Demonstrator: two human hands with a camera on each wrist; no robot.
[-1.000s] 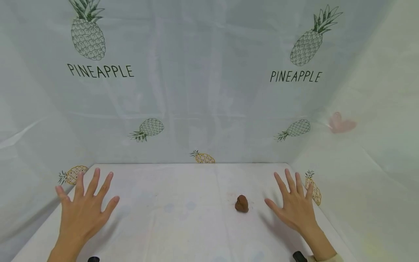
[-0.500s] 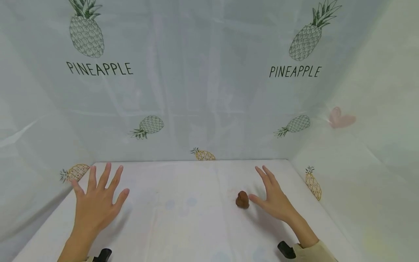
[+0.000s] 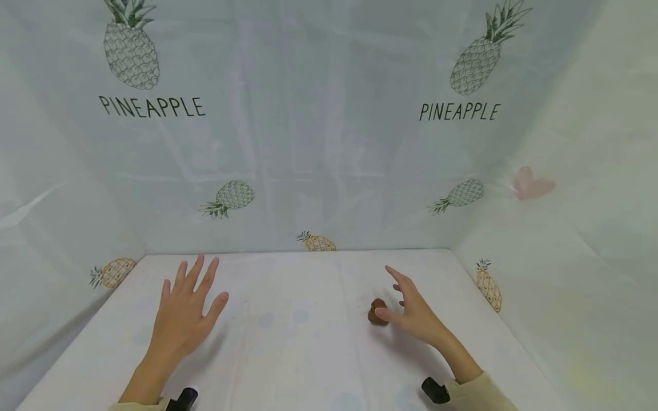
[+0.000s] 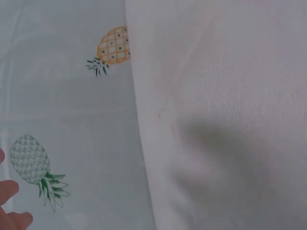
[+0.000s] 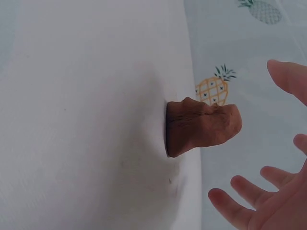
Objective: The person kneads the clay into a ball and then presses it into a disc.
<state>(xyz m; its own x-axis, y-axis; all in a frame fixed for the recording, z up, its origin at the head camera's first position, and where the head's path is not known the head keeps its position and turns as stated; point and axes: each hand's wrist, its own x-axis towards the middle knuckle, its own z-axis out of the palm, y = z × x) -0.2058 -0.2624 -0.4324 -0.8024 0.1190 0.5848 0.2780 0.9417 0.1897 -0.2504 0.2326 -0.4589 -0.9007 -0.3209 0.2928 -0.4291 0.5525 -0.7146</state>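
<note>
Head view: I find left hand (image 3: 181, 321) and right hand (image 3: 417, 317), fingers apart; brown lump (image 3: 378, 303) stands ungripped, right tabletop (image 3: 288, 365); handling, I judge, barely begun.

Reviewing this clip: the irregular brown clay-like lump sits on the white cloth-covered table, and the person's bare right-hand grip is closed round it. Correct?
Not quite. The right-hand grip isn't closed round the brown lump: the right wrist view shows its fingers open and apart from it. The lump does sit on the white table.
</note>
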